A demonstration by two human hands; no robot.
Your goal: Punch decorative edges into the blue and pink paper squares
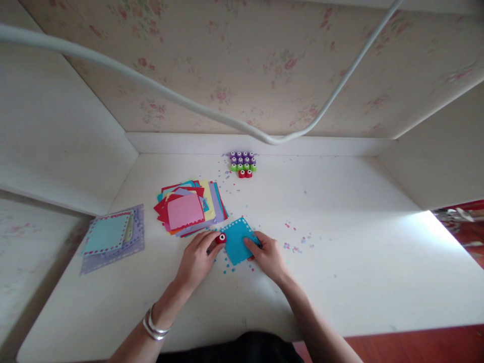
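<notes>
Gripping red punch (221, 238) w/ left hand (196, 259), mostly hidden; right hand (269, 257) holds blue paper (237, 243).

Left hand (196, 259), right hand (269, 257): both bare. Forearms bare along all the length in view.

Left wrist: stack of thin silver-coloured bangles (154, 326), round, set close together and shiny where the light catches them. At least two; I cannot tell the exact count.

Bottom centre, between my arms: black fabric (234, 350) of my clothing, plain, with a smooth curved upper edge. I cannot tell which garment it is.

Fingernails too small to make out.
</notes>
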